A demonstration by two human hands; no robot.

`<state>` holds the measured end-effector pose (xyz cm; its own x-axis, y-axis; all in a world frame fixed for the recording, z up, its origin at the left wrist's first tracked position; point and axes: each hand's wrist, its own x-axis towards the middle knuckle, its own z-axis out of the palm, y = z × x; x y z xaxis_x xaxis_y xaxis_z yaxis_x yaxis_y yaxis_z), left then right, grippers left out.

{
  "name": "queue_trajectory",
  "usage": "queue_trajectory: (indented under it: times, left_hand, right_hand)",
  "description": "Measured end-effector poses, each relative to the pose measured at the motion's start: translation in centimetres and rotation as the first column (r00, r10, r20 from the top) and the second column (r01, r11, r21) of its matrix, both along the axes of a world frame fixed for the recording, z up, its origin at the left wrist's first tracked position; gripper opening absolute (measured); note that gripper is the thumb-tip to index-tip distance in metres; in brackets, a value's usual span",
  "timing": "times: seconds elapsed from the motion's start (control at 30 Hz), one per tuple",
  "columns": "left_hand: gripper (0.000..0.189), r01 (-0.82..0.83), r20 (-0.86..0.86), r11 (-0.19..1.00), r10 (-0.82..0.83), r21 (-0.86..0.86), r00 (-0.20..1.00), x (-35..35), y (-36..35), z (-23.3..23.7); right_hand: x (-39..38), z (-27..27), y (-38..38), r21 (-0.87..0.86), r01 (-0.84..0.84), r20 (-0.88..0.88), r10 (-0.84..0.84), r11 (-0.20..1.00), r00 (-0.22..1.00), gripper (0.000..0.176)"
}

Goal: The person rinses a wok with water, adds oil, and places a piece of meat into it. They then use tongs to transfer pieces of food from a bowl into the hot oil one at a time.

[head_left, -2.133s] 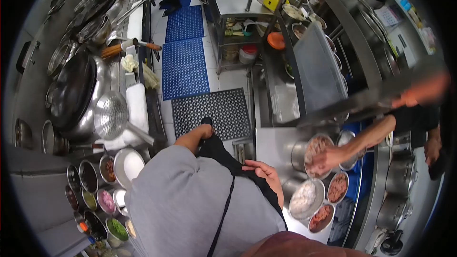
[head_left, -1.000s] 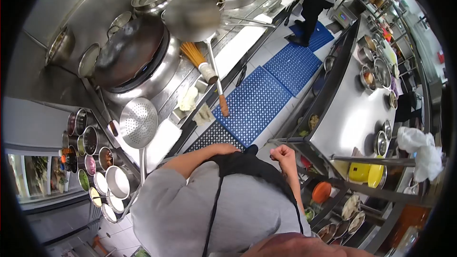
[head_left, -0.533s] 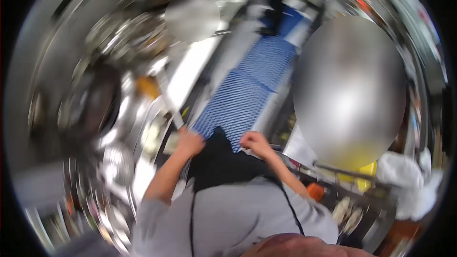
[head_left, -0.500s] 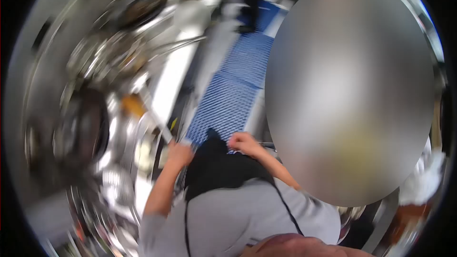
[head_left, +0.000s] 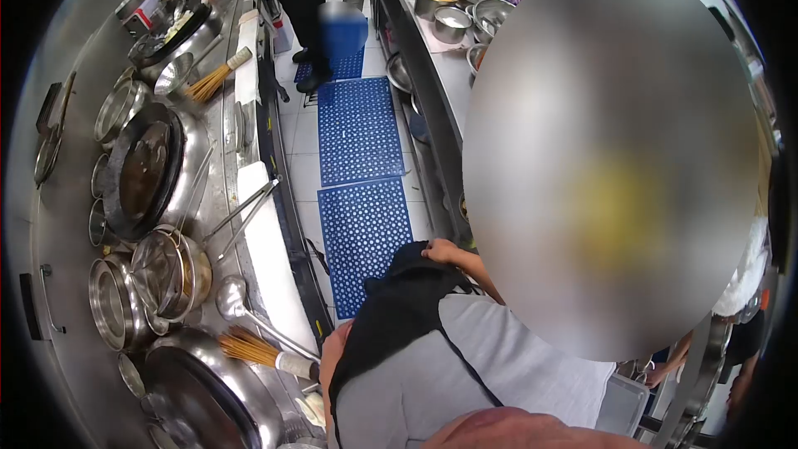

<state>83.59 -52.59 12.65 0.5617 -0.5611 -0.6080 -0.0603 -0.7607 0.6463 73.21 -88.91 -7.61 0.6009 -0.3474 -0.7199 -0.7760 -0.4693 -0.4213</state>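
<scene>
Currently, left to right: ladle and bamboo brush lie on the range, handles toward its right edge, close to the left hand. Left grip: cannot tell—mostly hidden beside the apron. Risk: a bump against those handle ends could tip either tool off that edge toward the blue mat. Right hand touches the apron, fingers curled; whether its grip pinches cloth, cannot tell. Loose fabric might snag a handle if the body turned—judgement only.
</scene>
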Motion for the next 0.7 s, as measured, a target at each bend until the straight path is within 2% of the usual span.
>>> queue_trajectory:
  times: [0.07, 0.13, 0.2, 0.23, 0.27, 0.3, 0.33, 0.37, 0.4, 0.43, 0.47, 0.5, 0.57, 0.6, 0.63, 0.7]
  left_hand:
    - [0.041, -0.123, -0.162, 0.973, 0.091, -0.196, 0.983, 1.8, -0.8, -0.6]
    - [0.044, -0.251, -0.349, 0.871, 0.099, -0.423, 0.932, 3.6, -1.7, -3.0]
    - [0.044, -0.326, -0.446, 0.800, 0.082, -0.504, 0.891, 5.4, -2.0, -5.0]
    - [0.044, -0.345, -0.447, 0.809, 0.115, -0.476, 0.887, 6.4, -2.1, -5.6]
    - [0.044, -0.366, -0.440, 0.824, 0.161, -0.432, 0.883, 6.8, -1.8, -6.2]
    - [0.044, -0.391, -0.423, 0.845, 0.223, -0.366, 0.878, 7.3, -1.5, -6.7]
    - [0.044, -0.414, -0.407, 0.853, 0.271, -0.317, 0.872, 8.1, -1.6, -7.2]
    - [0.044, -0.436, -0.398, 0.858, 0.311, -0.274, 0.863, 8.9, -1.9, -7.9]
    - [0.044, -0.462, -0.395, 0.857, 0.351, -0.230, 0.849, 9.7, -2.3, -8.6]
    - [0.044, -0.484, -0.392, 0.854, 0.385, -0.193, 0.836, 10.7, -2.7, -9.2]
    - [0.044, -0.503, -0.391, 0.850, 0.415, -0.156, 0.822, 11.5, -3.3, -9.6]
    - [0.044, -0.523, -0.389, 0.843, 0.443, -0.125, 0.808, 12.5, -3.9, -10.1]
    - [0.044, -0.558, -0.386, 0.828, 0.499, -0.054, 0.776, 14.2, -4.9, -10.7]
    - [0.044, -0.573, -0.384, 0.819, 0.523, -0.020, 0.761, 14.7, -5.3, -10.9]
    - [0.044, -0.592, -0.383, 0.806, 0.550, 0.010, 0.742, 15.2, -5.8, -11.1]
    - [0.044, -0.619, -0.386, 0.783, 0.590, 0.061, 0.709, 16.1, -6.8, -11.2]
  right_hand:
    - [1.7, -1.5, -1.0, 0.112, 0.131, -0.047, -0.127, 0.985, 0.991, 0.060]
    - [4.0, -2.0, -2.0, 0.228, 0.212, -0.078, -0.200, 0.950, 0.977, 0.069]
    - [6.7, -3.4, -3.3, 0.117, 0.013, -0.073, -0.004, 0.993, 0.997, 0.072]
    - [8.4, -5.1, -3.8, 0.050, -0.145, -0.079, 0.149, 0.988, 0.986, 0.073]
    - [10.8, -3.5, -4.3, 0.156, -0.149, -0.184, 0.177, 0.976, 0.967, 0.073]
    - [12.7, -5.0, -4.8, 0.041, -0.283, -0.179, 0.286, 0.958, 0.941, 0.070]
    - [15.2, -4.1, -4.9, 0.050, -0.293, -0.169, 0.298, 0.955, 0.940, 0.065]
    - [17.4, -8.4, -5.7, 0.006, -0.402, -0.113, 0.400, 0.916, 0.910, 0.062]
    - [19.5, -10.0, -6.2, -0.021, -0.383, -0.026, 0.382, 0.924, 0.924, 0.059]
    - [23.0, -9.4, -6.6, -0.008, -0.406, -0.090, 0.404, 0.914, 0.910, 0.055]
    - [26.4, -9.6, -6.9, -0.037, -0.397, -0.088, 0.393, 0.917, 0.915, 0.051]
    - [29.7, -10.0, -7.4, -0.027, -0.373, 0.017, 0.374, 0.927, 0.927, 0.049]
    - [37.6, -9.6, -8.1, 0.055, -0.314, 0.150, 0.303, 0.948, 0.941, 0.044]
    - [41.5, -8.9, -8.2, 0.154, -0.204, 0.161, 0.179, 0.967, 0.971, 0.038]
    - [44.5, -10.5, -7.5, 0.059, -0.120, 0.366, 0.090, 0.991, 0.926, 0.029]
    - [52.3, -15.7, -7.3, 0.321, 0.013, 0.318, -0.121, 0.947, 0.940, 0.027]
